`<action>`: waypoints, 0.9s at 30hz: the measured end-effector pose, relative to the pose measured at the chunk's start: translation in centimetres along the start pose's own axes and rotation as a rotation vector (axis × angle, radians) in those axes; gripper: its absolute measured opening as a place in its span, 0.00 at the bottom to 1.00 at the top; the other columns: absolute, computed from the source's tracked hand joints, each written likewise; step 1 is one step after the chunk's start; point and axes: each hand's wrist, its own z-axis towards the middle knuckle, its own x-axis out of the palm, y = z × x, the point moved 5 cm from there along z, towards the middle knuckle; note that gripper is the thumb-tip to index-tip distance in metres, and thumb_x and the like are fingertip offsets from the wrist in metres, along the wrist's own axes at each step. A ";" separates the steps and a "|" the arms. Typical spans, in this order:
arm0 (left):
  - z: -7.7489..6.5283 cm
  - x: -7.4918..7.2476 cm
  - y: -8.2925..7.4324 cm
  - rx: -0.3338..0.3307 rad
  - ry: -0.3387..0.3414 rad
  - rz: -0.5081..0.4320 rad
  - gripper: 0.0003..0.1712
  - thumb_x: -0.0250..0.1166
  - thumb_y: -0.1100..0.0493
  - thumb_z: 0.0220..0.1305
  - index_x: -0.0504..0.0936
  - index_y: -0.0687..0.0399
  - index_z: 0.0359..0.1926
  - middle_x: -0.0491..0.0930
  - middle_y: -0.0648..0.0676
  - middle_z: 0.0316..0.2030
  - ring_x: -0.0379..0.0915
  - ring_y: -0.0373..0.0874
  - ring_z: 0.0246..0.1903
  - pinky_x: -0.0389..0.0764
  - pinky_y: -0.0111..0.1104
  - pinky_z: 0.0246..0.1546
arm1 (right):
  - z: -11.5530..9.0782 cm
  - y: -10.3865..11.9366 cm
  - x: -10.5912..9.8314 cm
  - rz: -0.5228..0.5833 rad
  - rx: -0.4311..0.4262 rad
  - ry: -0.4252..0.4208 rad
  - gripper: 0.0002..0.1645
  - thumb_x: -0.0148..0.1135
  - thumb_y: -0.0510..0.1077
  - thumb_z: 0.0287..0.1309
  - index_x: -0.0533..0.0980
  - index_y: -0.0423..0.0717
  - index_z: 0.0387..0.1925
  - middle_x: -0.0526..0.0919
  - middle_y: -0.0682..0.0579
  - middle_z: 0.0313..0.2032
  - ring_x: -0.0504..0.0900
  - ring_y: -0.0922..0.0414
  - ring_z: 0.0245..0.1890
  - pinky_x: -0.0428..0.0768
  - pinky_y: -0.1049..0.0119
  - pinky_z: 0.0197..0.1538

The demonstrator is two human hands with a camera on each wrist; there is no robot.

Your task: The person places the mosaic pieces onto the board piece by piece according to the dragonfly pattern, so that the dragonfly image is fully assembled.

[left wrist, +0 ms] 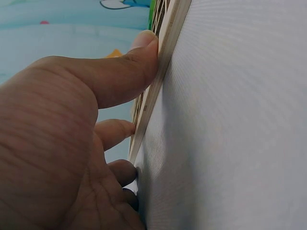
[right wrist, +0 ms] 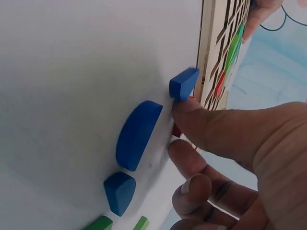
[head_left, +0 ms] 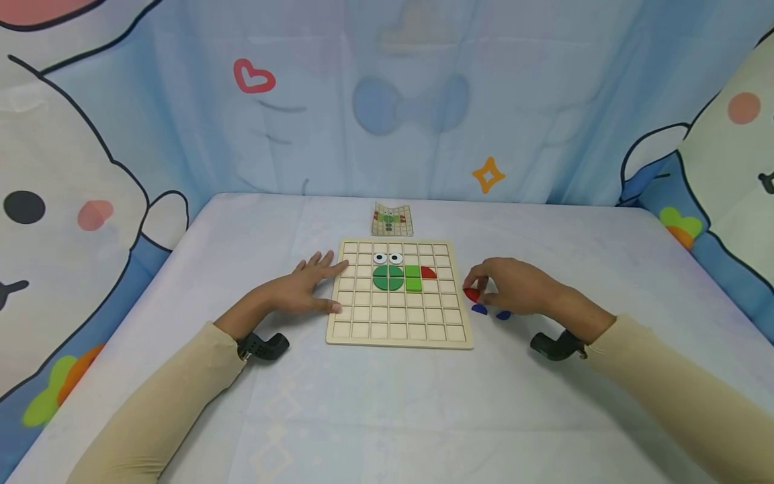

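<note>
A wooden grid board (head_left: pixel 369 331) lies on the table, holding two eye pieces (head_left: pixel 388 258), a dark green rounded shape (head_left: pixel 388 284), light green squares (head_left: pixel 413 284) and a red rounded piece (head_left: pixel 428 272). My left hand (head_left: pixel 302 286) rests on the board's left edge, thumb and a finger touching it, fingers spread. Right of the board, my right hand (head_left: pixel 520 286) pinches a red rounded piece (head_left: pixel 471 294) between thumb and finger. In the right wrist view that piece is mostly hidden by the fingers. Blue pieces (right wrist: pixel 139 135) lie close by.
Behind the board lies a small pattern card (head_left: pixel 392 220). Green pieces (right wrist: pixel 100 224) show at the right wrist view's lower edge. A white cloth covers the table (head_left: pixel 375 410), and a printed curtain (head_left: pixel 411 101) hangs at its back.
</note>
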 end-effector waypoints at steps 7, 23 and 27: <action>-0.1 0.0 0.0 -0.007 0.001 0.006 0.53 0.65 0.41 0.64 0.45 0.44 0.79 0.29 0.60 0.78 0.18 0.57 0.77 0.26 0.53 0.76 | -0.1 0.0 0.0 -0.004 0.048 -0.023 0.12 0.72 0.50 0.55 0.81 0.51 0.39 0.84 0.51 0.36 0.77 0.58 0.32 0.77 0.67 0.31; -0.1 0.0 -0.2 0.006 -0.001 0.006 0.52 0.65 0.42 0.64 0.45 0.46 0.79 0.30 0.61 0.78 0.18 0.59 0.77 0.27 0.54 0.76 | -0.3 -1.0 0.3 -0.013 0.177 0.004 0.21 0.68 0.61 0.56 0.78 0.48 0.24 0.75 0.56 0.17 0.73 0.60 0.18 0.69 0.68 0.22; 0.0 0.0 -0.1 0.003 -0.002 0.013 0.53 0.65 0.41 0.64 0.45 0.45 0.79 0.30 0.61 0.78 0.18 0.58 0.77 0.27 0.54 0.76 | -0.3 -1.1 0.3 -0.012 0.164 -0.004 0.21 0.66 0.61 0.59 0.78 0.50 0.22 0.74 0.57 0.15 0.73 0.60 0.17 0.68 0.68 0.22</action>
